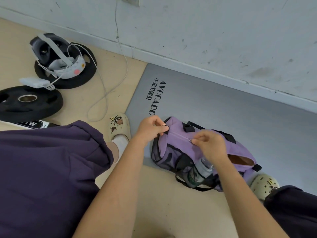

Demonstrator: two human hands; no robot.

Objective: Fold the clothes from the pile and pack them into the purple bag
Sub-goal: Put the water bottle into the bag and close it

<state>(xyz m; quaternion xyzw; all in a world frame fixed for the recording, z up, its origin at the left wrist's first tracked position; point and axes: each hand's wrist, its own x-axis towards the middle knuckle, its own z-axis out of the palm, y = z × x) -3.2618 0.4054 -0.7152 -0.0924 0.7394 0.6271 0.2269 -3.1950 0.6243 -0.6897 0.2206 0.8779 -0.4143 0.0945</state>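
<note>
Purple bag (178, 143) is lying on a grey mat (223, 107) printed "AVOCADO" above Chinese characters, its top opening partly unzipped and showing something brown inside. One bottle (199, 170) is sitting in its mesh side pocket. The left hand (151, 127) is pinching the bag's end, while the right hand (208, 145) is gripping the zipper pull. Two black weight plates (27, 103) are lying nearby.

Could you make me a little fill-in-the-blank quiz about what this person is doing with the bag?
1. The right hand pinches the bag's ____.
2. The purple bag lies on a grey ____.
3. The left hand grips the bag's ____, beside a ring.
4. A ____ sits in the bag's mesh side pocket.

Missing words: zipper pull; mat; end; bottle
</note>
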